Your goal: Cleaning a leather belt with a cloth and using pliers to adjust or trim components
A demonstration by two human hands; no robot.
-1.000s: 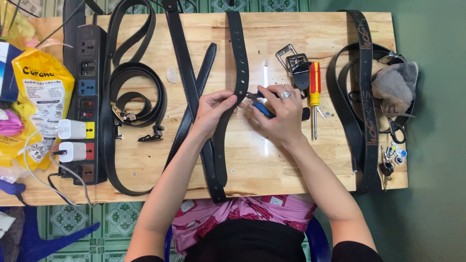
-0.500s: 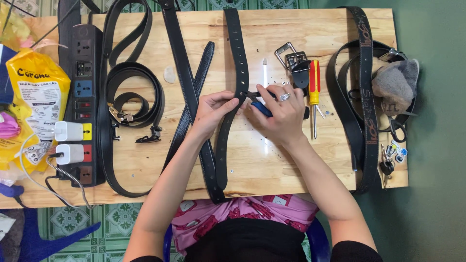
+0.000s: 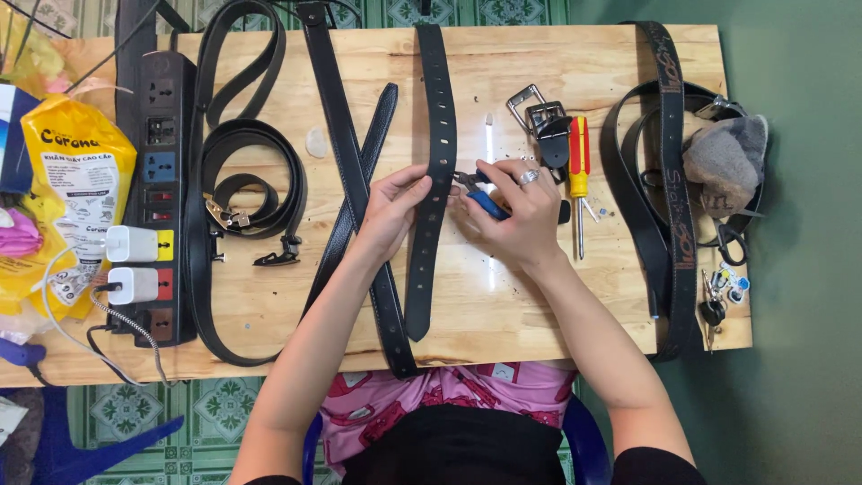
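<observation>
Black perforated belt [image 3: 434, 171], flat on the wooden desk [image 3: 503, 296]: left hand [image 3: 391, 208] fingers pinch its edge to steady it, right hand [image 3: 512, 214] fingers close on blue-handled pliers [image 3: 485, 199] set against the holes; red-and-yellow screwdriver [image 3: 579, 166] beside.

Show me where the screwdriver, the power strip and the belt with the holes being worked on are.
Screwdriver [image 3: 579, 154]: head view, red and yellow handle.
Power strip [image 3: 160, 193]: head view, black body.
Belt with holes [image 3: 429, 251]: head view, strap below the hands.
</observation>
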